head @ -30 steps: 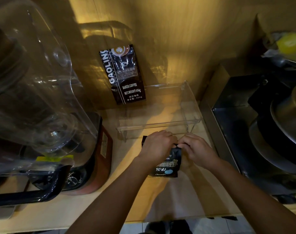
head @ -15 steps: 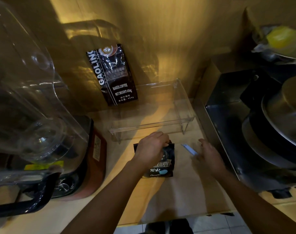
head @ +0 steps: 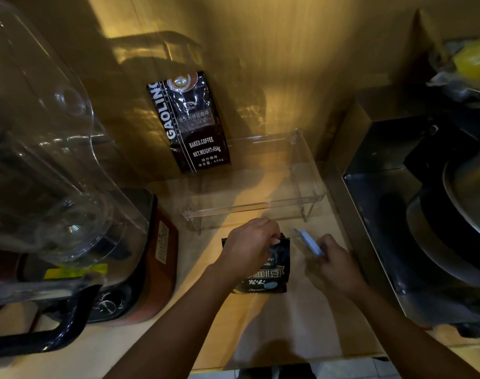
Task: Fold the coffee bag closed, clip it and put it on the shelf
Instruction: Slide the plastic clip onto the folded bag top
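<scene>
A small black coffee bag (head: 271, 272) lies on the wooden counter, its top edge folded over. My left hand (head: 248, 246) pinches that folded top. My right hand (head: 333, 262) holds a pale blue clip (head: 308, 242) just right of the bag's top, a small gap away from it. Beyond the bag stands a clear acrylic shelf (head: 256, 206), with nothing on the part nearest my hands.
A larger black Gaoling coffee bag (head: 191, 123) leans against the back wall behind the shelf. A blender with a clear jug (head: 55, 170) and red-brown base (head: 162, 255) fills the left. A steel stove surround with pots (head: 430, 220) borders the right.
My right hand left the bag's top, picked up the blue clip to the right and now holds it closer to the bag. My left hand keeps pinching the fold.
</scene>
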Motion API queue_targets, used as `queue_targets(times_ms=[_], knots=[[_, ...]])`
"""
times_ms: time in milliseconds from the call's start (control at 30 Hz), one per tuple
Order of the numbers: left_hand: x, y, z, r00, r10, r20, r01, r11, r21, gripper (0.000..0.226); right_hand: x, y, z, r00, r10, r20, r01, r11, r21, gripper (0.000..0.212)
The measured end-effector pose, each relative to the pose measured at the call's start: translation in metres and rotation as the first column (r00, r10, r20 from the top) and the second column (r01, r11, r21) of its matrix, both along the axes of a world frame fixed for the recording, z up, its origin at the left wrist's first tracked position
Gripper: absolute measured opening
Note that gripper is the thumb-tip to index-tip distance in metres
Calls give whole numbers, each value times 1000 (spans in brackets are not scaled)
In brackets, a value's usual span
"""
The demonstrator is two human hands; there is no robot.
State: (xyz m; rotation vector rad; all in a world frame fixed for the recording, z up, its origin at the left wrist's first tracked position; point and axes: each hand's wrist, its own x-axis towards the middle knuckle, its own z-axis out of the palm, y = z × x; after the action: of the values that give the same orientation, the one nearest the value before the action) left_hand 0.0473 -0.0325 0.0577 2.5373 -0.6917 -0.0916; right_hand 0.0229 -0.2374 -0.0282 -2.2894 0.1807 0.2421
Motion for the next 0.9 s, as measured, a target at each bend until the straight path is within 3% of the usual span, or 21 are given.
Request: queue_targets(times_ms=[133,233,433,600,733,900], knots=[[1,-2,2,998,14,55,-12,999,-38,16,3,8,20,974,-118,191,71,969,235,13],[2,-4,3,997,-3,82,6,999,-34,23,4,10,35,967,-126,222,63,961,271,9],[3,-3,0,998,12,67,-10,999,-33,29,4,11,52,926,66,371,-90,995,48,4],[6,-1,-1,998,65,8,-64,994,-85,15,0,7,59,880,205,429,-182,979,-94,14],[8,1,0,1000,26,9,-26,999,-30,26,0,9,61,839,334,430,-266,940,-212,13],[10,1,4,992,-102,75,96,993,71,18,3,14,56,860,363,359,-295,927,-230,23]])
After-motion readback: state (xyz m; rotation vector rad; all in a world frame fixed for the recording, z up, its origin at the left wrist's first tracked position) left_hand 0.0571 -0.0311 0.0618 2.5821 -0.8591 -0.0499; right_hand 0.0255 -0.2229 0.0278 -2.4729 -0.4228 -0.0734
